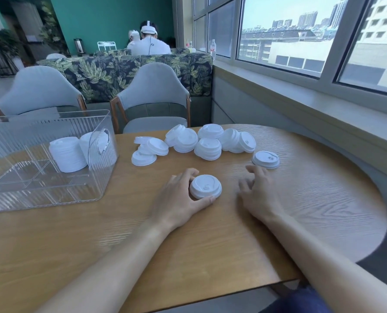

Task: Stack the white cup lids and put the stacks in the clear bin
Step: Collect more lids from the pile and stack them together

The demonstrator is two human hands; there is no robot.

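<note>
A short stack of white lids (205, 186) sits on the wooden table (210, 245) in front of me. My left hand (181, 197) curls round its left side, thumb along the near rim. My right hand (259, 190) hovers to the right of it, fingers loosely bent and holding nothing. A single lid (266, 159) lies just beyond the right hand. Several loose lids and small stacks (194, 142) are scattered across the far side of the table. The clear bin (52, 195) stands at the left with two lid stacks (67, 154) inside.
Two grey chairs (153, 96) stand beyond the table's far edge. A window sill (301, 98) runs along the right. The table's right end is rounded. People sit at a far booth behind a leaf-patterned sofa.
</note>
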